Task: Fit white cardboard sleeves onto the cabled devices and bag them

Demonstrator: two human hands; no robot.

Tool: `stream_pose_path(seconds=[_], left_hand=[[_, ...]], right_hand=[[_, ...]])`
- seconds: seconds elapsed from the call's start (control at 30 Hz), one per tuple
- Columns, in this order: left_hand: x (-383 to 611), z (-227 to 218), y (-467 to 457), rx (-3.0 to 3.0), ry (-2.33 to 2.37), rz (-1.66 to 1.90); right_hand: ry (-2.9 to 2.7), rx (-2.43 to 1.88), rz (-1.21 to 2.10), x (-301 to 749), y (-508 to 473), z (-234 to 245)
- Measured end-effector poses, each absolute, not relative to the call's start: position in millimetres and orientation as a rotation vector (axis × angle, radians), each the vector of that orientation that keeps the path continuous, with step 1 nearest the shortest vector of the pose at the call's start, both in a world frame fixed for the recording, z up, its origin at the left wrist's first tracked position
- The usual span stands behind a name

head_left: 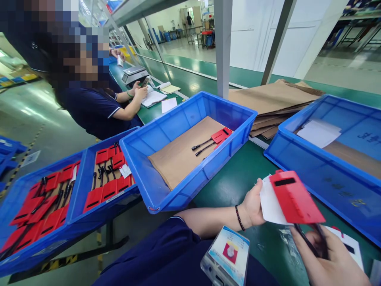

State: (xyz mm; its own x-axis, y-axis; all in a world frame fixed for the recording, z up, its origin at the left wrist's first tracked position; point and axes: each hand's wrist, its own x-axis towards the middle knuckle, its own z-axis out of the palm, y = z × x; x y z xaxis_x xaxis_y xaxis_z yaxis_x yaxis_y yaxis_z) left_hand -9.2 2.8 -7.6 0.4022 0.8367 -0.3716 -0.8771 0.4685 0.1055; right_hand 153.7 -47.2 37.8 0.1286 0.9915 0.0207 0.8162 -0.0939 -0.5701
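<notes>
Filled blue bins (76, 194), far left: red pieces (38, 208) in rows, some overlapping, black leads crossed; leads might snag if one piece were lifted out.
Central blue bin (181, 197): brown sheet (178, 159) on the floor, its near-left end raised against the wall; red pieces at the right end, leads loose. An edge or connector could catch there.
Left hand (253, 204): thumb and fingers pinching the edge of a white sheet (271, 206); a loose pinch could let it slip or crease.
Red piece (297, 198): between the two hands, above the desk (226, 194), lying over the white sheet (black strip facing up); uneven support could tip it.
Right hand (335, 256): fingers closed round the piece's black cables (305, 239); a pull here might strain the joints.
Clear plastic (290, 242): on the desk below; could cling to things set down.
Right blue bin (342, 190): white papers (320, 133) inside, loose, liable to slide.
</notes>
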Motion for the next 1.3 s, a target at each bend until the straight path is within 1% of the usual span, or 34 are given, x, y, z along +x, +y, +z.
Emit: stream_pose_path(seconds=[0.1, 0.2, 0.37, 0.47, 0.57, 0.67, 0.77, 0.9, 1.03, 1.3], left_hand=[[-7, 8, 4, -0.148, 0.423, 1.11], [-9, 16, 3, -0.187, 0.436, 1.182], [-10, 17, 1, -0.164, 0.448, 1.25], [-8, 19, -1, -0.155, 0.437, 1.27], [-8, 24, -6, -0.124, 0.423, 1.253], [-11, 23, -5, -0.041, 0.443, 1.24], [-12, 14, 0, 0.021, 0.476, 1.303], [-7, 5, -5, 0.152, 0.553, 1.289], [-6, 5, -8, 0.264, 0.597, 1.261], [-27, 7, 9, 0.287, 0.648, 1.192]], right_hand=[[-1.797, -1.905, 0.636, 134, -47, 38], [-1.839, -1.761, 0.498, 123, -48, 31], [-1.913, -1.526, 0.287, 120, -47, 14], [-1.933, -1.441, 0.129, 120, -45, 10], [-1.993, -1.409, 0.068, 121, -45, 13], [-1.99, -1.399, 0.113, 122, -46, 15], [-2.011, -1.434, 0.214, 123, -47, 12], [-2.014, -1.489, 0.297, 122, -50, 7], [-2.028, -1.508, 0.284, 123, -49, 8], [-2.086, -1.54, 0.424, 126, -52, 9]])
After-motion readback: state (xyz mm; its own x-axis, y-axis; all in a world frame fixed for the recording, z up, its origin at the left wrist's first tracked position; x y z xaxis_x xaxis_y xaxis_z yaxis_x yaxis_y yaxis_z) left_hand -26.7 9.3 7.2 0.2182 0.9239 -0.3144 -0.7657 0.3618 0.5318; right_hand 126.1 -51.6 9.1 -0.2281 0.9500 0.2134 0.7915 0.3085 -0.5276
